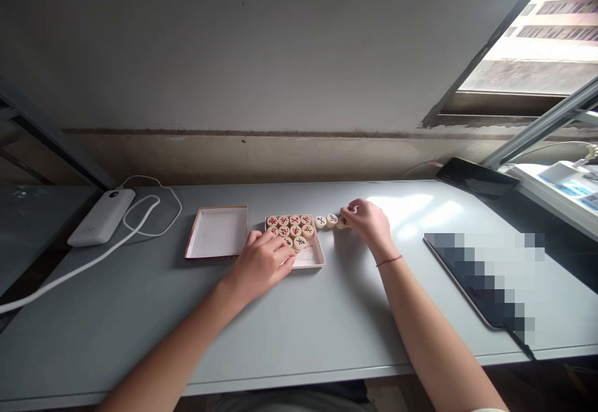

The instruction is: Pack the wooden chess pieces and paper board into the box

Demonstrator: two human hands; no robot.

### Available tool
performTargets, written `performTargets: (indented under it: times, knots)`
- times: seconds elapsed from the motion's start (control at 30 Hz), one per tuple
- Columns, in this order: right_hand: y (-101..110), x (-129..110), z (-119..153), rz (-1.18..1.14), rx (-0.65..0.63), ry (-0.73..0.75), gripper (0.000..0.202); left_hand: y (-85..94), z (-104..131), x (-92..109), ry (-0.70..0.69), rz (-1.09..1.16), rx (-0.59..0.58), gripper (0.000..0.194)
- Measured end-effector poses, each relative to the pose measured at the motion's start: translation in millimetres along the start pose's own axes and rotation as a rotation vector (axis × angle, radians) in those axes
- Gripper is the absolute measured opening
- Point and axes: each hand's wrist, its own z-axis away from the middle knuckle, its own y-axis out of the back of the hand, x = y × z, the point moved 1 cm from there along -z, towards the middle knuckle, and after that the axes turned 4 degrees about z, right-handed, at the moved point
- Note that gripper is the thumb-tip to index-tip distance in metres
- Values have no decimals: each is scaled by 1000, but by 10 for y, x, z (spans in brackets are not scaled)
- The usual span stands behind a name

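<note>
A shallow box (pixel 319 256) of round wooden xiangqi pieces (pixel 294 231) sits mid-desk, its pieces marked in red and black. My left hand (pixel 264 262) lies over the box's front left, fingers bent and somewhat apart, touching pieces and hiding that corner. Bare white floor shows at the box's front right. From its back right, a short row of loose pieces (pixel 332 219) runs along the desk. At the row's right end, my right hand (pixel 371 222) pinches a xiangqi piece (pixel 352 209) with a black character; the fingers partly cover it.
Left of the box lies its white-lined lid (pixel 218 231), inside up. A white power bank (pixel 103 215) with a looping white cable (pixel 93 267) is at far left. A dark flat object (pixel 467 281), partly pixelated, lies right. A black device (pixel 476 176) leans at the back right.
</note>
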Motion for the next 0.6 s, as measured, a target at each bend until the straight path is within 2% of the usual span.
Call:
performTargets:
  times: [0.13,0.23,0.33,0.4,0.5,0.6]
  knots:
    - [15,12,-26,10,36,11,27,5,7,0,-11,-2,9,17]
    - [76,-5,-23,-49,130,28,28,7,2,4,-4,-8,16,19]
    - [146,-111,93,-246,205,170,29,3,-12,17,20,0,37,17]
    - [158,-227,259,-409,152,309,32,-5,-19,23,48,11,84,17]
    - [123,-415,582,-580,-48,492,33,-21,-18,17,91,35,182,30]
    - [76,-538,843,-678,-221,605,28,-30,-7,-5,90,88,229,30]
